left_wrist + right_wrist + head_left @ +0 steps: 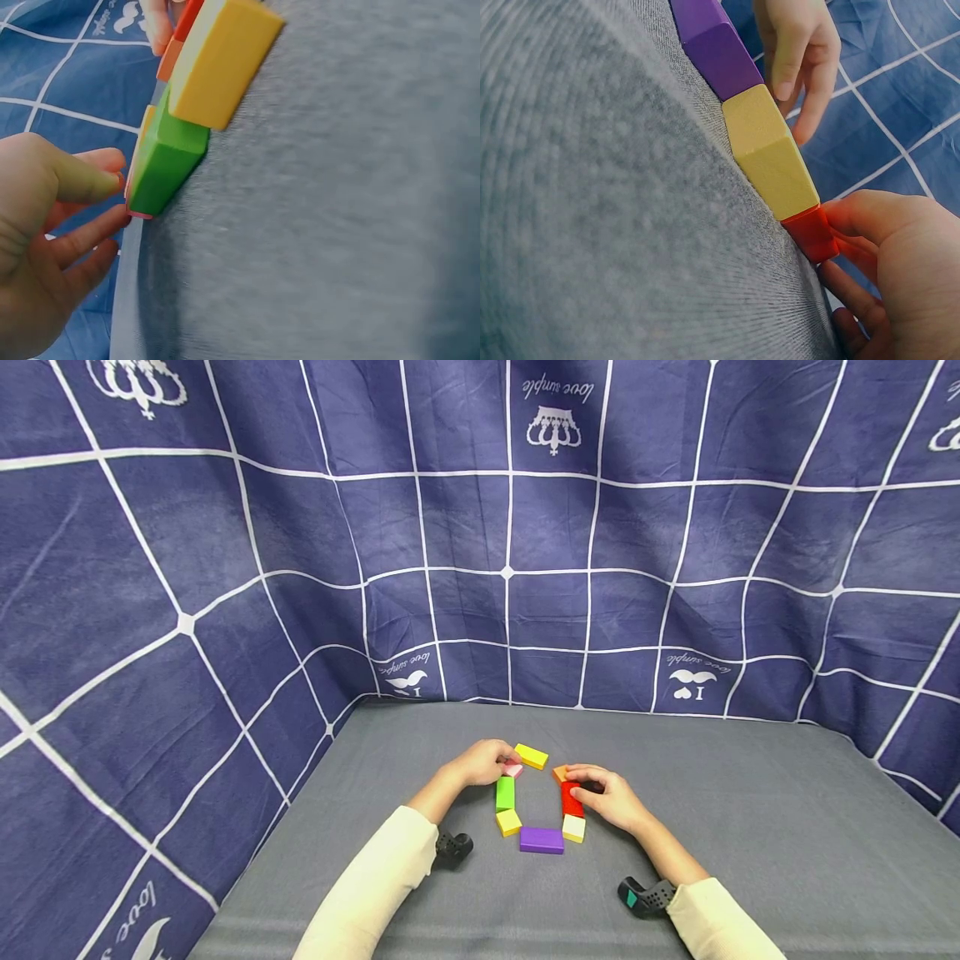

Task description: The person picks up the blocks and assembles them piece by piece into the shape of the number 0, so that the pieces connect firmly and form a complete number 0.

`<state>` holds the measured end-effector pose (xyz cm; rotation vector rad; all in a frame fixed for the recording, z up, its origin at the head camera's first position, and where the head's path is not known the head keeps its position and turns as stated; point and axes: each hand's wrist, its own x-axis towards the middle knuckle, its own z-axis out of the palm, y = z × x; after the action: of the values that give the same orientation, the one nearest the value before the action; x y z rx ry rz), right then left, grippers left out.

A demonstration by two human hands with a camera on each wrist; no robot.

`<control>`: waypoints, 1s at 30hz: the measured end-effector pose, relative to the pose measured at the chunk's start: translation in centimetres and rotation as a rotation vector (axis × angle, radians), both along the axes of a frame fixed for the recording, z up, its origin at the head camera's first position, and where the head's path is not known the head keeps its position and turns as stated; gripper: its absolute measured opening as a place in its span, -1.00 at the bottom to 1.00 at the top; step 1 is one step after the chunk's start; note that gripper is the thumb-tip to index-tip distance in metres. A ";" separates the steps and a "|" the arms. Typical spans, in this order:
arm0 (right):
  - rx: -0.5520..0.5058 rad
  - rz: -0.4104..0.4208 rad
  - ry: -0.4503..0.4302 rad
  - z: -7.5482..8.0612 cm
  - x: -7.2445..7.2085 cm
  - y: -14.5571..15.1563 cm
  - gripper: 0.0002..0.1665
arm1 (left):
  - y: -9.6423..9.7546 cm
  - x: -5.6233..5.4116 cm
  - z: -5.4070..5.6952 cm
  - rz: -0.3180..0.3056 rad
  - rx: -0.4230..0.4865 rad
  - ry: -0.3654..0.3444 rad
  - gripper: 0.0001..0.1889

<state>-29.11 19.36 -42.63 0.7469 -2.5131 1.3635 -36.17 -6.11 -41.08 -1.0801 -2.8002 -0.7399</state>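
My left hand point(483, 763) pinches a pink block point(513, 770) at the upper left of a ring of blocks, partly hidden by its fingers. A green block point(506, 794) stands just nearer to me, and a yellow block point(532, 756) lies beyond the fingertips. My right hand point(611, 797) rests loosely at the ring's right side. Its thumb touches a red block point(572, 800) and its forefinger reaches the orange block point(560, 773) behind it. In the right wrist view the thumb lies along the red block point(812, 232), the other fingers low beside it.
Nearer to me, a smaller yellow block point(508, 822), a purple block point(542, 840) and a pale yellow block point(573, 828) form the ring's front. All stand on a grey cloth-covered table point(750, 810). A blue checked curtain point(465, 527) hangs behind and at the left.
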 end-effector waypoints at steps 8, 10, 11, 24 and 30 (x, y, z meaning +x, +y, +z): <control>-0.002 0.007 0.001 0.0 0.0 -0.1 -0.72 | -0.8 1.0 -1.3 -0.026 0.144 0.077 -0.76; 0.003 0.010 0.003 0.0 0.0 -0.1 -0.72 | -1.1 1.2 -1.9 -0.019 0.180 0.087 -0.73; 0.002 0.012 0.004 0.0 0.0 -0.1 -0.72 | -1.3 1.3 -2.2 -0.011 0.201 0.079 -0.71; 0.005 -0.009 0.017 -2.1 -1.5 0.9 -0.72 | -1.7 2.9 -3.8 0.038 0.286 0.022 -0.64; 0.004 -0.028 0.020 -0.8 -0.5 0.2 -0.72 | -1.8 3.0 -4.0 0.037 0.318 0.021 -0.64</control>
<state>-29.63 19.59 -43.42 0.7193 -2.5015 1.3356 -33.19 -7.94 -45.10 -0.9684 -2.5583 -1.1135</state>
